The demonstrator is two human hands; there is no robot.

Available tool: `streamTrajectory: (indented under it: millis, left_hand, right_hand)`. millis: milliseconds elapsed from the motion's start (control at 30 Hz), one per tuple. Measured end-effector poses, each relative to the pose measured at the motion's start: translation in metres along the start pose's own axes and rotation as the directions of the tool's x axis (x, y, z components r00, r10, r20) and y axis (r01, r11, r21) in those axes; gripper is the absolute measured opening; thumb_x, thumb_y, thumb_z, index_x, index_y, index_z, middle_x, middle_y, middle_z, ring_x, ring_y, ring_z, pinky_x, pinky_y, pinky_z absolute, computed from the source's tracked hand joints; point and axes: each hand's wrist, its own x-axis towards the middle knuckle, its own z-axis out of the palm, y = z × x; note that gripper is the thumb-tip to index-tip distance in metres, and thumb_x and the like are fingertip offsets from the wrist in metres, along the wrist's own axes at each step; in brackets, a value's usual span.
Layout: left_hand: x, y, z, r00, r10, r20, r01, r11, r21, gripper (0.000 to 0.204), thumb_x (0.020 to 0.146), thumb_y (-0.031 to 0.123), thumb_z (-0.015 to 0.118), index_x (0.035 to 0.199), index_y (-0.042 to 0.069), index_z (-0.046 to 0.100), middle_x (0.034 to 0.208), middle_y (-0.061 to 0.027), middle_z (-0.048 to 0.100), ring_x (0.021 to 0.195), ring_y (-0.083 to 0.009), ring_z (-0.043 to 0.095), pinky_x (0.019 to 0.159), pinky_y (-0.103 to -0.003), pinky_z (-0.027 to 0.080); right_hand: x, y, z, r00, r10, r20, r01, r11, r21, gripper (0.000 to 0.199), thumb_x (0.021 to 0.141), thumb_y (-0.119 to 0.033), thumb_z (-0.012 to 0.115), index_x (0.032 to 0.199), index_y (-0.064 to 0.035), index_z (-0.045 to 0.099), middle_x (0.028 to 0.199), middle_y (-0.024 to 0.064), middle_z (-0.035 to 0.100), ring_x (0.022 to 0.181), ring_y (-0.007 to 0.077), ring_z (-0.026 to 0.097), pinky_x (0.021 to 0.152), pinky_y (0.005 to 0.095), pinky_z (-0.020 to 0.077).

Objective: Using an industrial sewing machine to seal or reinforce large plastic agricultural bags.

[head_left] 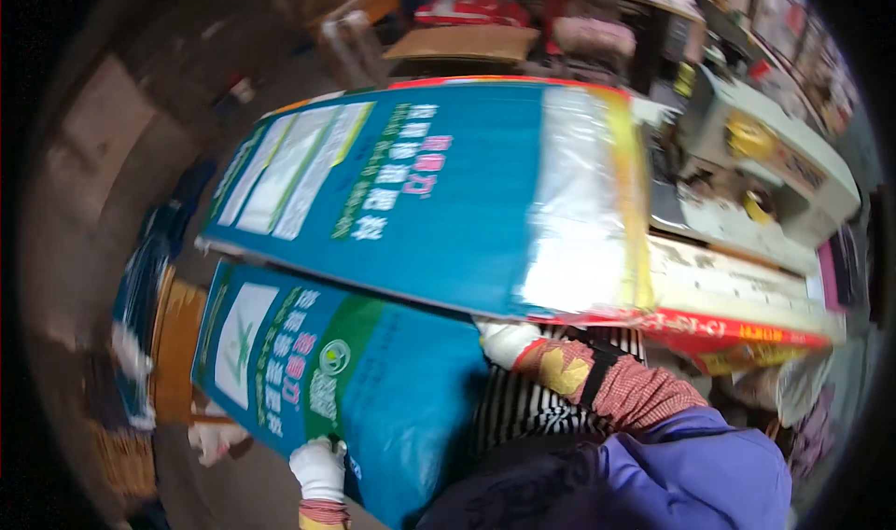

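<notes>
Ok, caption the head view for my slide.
Gloved left hand at the near teal sack, right hand by the far teal sack, sewing machine at right.

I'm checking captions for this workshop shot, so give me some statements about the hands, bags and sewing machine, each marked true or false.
1. The left hand touches the nearer bag. True.
2. Both hands are bare. False: the left hand and the right hand are gloved in white.
3. The sewing machine is toward the right of the picture. True.
4. The nearer bag is mostly red. False: it is mostly blue.
5. The farther bag has a whitish band toward its right end. True.
</notes>
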Motion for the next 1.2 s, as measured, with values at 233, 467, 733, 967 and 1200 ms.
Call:
streamTrajectory:
  millis: [233, 467, 733, 967, 1200]
  left_hand:
    - [0.090, 0.171, -0.175, 0.463, 0.641, -0.612, -0.885, 0.375, -0.277, 0.028, 0.080, 0.031, 0.060, 0.072, 0.004, 0.060, 0.070, -0.0135, 0.059, 0.069, -0.0328, 0.057, 0.061, -0.040, 0.044]
    - [0.130, 0.329, -0.205, 0.428, 0.581, -0.692, -0.888, 0.411, -0.205, 0.021, 0.079, 0.023, 0.059, 0.090, 0.006, 0.061, 0.092, -0.0134, 0.060, 0.089, -0.0309, 0.057, 0.076, -0.038, 0.046]
    - [0.117, 0.303, -0.209, 0.342, 0.622, -0.705, -0.939, 0.238, -0.246, 0.012, 0.078, 0.016, 0.059, 0.080, 0.004, 0.062, 0.077, -0.0125, 0.059, 0.074, -0.0305, 0.059, 0.065, -0.038, 0.047]
    - [0.113, 0.297, -0.219, 0.191, 0.627, -0.755, -0.966, 0.258, -0.030, 0.012, 0.078, 0.018, 0.060, 0.078, 0.006, 0.063, 0.074, -0.0110, 0.059, 0.069, -0.0299, 0.059, 0.061, -0.036, 0.048]
    - [0.129, 0.303, -0.222, 0.744, 0.556, -0.370, -0.339, -0.164, -0.927, 0.022, 0.079, 0.016, 0.066, 0.086, -0.003, 0.057, 0.071, -0.0024, 0.058, 0.058, -0.0075, 0.053, 0.054, -0.021, 0.044]
  right_hand:
    - [-0.060, -0.023, -0.141, 0.891, -0.036, 0.452, 0.036, 0.999, 0.008, 0.040, 0.082, -0.013, 0.050, 0.120, -0.0036, 0.049, 0.115, 0.0161, 0.056, 0.103, 0.0298, 0.057, 0.082, 0.0382, 0.0483]
    - [-0.124, 0.020, -0.173, 0.898, -0.353, 0.262, 0.247, 0.898, 0.363, 0.045, 0.078, -0.028, 0.056, 0.119, -0.0081, 0.054, 0.102, 0.0148, 0.062, 0.096, 0.0293, 0.059, 0.081, 0.0393, 0.0463]
    - [-0.087, 0.062, -0.252, 0.954, 0.276, -0.113, 0.009, 0.353, 0.936, 0.025, 0.087, -0.024, 0.055, 0.096, -0.0016, 0.063, 0.081, 0.0048, 0.063, 0.073, 0.0141, 0.059, 0.071, 0.0258, 0.0468]
    - [0.002, 0.068, -0.248, 0.945, 0.308, 0.110, -0.249, 0.462, 0.851, 0.038, 0.083, -0.040, 0.054, 0.079, -0.0043, 0.065, 0.066, 0.0118, 0.063, 0.055, 0.0226, 0.060, 0.052, 0.0340, 0.0444]
    - [0.026, 0.037, -0.250, 0.966, 0.241, -0.091, -0.045, 0.508, 0.860, 0.042, 0.077, -0.045, 0.065, 0.083, -0.0030, 0.064, 0.062, 0.0078, 0.059, 0.049, 0.0162, 0.054, 0.045, 0.0311, 0.0411]
